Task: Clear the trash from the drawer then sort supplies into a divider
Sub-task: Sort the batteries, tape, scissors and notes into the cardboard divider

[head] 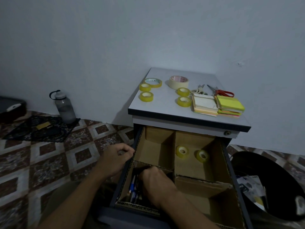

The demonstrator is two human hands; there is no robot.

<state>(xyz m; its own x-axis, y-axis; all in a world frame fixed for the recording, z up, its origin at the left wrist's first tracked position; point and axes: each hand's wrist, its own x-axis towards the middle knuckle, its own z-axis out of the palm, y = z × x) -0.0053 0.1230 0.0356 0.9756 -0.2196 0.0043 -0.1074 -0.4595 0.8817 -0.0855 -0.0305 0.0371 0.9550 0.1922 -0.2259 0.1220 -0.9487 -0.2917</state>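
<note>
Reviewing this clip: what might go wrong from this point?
1. The right hand digs among the pens beside a cardboard divider whose near-right wall already looks bent; pushing may buckle it further.
2. The sticky notes sit near the cabinet top's front edge, above the open drawer; a bump could drop them into the wrong compartment.

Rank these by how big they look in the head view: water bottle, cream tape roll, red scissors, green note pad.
1. water bottle, clearly largest.
2. green note pad.
3. cream tape roll and red scissors: about alike. The scissors are longer but thinner, so they are left unranked.
</note>
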